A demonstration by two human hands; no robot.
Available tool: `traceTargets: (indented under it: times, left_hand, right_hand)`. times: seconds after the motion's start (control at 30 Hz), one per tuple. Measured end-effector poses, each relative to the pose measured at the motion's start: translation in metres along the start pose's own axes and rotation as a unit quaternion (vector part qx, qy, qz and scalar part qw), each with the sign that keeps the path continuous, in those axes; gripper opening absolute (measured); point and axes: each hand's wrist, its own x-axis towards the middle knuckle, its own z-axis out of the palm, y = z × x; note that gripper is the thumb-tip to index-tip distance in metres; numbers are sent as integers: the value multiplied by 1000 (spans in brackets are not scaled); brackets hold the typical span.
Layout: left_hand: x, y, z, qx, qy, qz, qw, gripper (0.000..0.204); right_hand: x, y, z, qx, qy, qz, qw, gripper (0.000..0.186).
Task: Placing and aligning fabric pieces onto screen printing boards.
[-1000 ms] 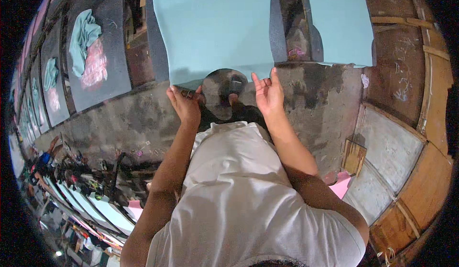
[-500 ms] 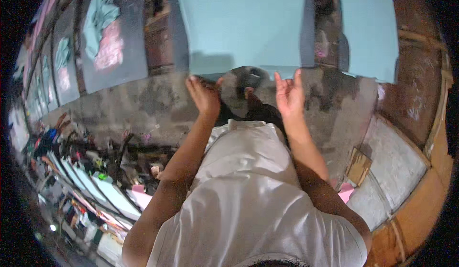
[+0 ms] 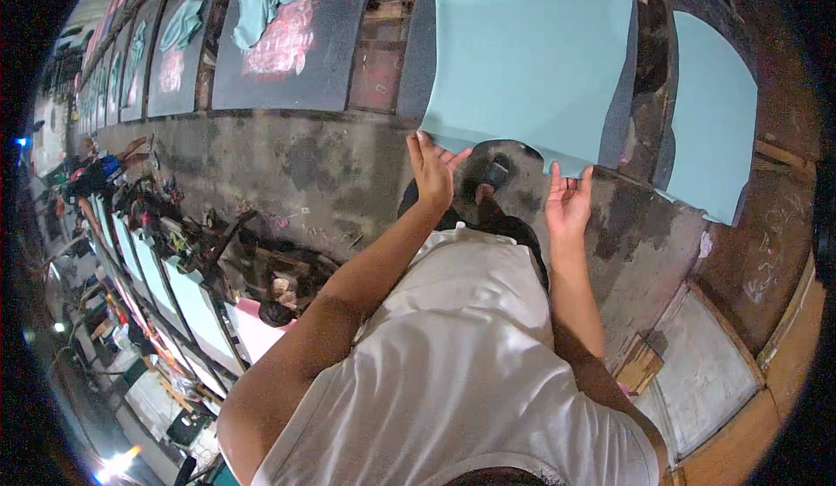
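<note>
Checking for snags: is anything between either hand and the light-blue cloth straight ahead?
Nothing visible stands in the way: the left hand is at the near left corner of the light-blue cloth, the right hand at its near edge, farther right.

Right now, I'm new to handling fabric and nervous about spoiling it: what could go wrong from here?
Uneven pulling could skew or crease the pale blue-green cloth sheet: the left hand is at its near-left corner, the right hand close to the near-right one. A sharp tug might also drag it off the flat dark grey board beneath, perhaps onto the stained grey concrete floor alongside.
</note>
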Motion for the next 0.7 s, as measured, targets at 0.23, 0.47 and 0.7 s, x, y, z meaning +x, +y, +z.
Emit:
traceTargets:
  times: [0.23,0.47,0.7]
  left_hand:
    - [-4,2,5,17,18,-17,1000,51]
    - [17,-24,-47,45,24,-22,998,49]
    - [6,-3,-5,110,-9,56,992,40]
  right_hand:
    - [0,-2,-4,-2,7,-9,1000,33]
    - [0,2,-5,41,-32,32,998,25]
    - [5,3,-5,33,-20,-4,999,23]
